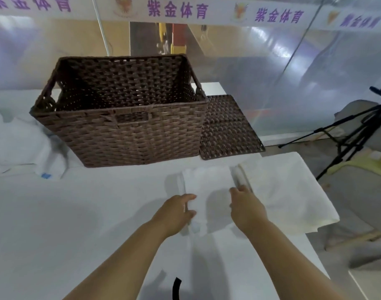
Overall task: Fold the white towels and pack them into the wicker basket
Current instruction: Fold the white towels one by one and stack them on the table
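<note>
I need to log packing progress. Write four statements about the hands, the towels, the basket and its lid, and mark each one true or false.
1. The left hand and right hand both grip the folded towel. True.
2. The wicker basket already holds towels. False: no towel shows inside it, only weave.
3. The lid closes the basket. False: it lies flat at the basket's right.
4. Loose white cloth is heaped left of the basket. True.
</note>
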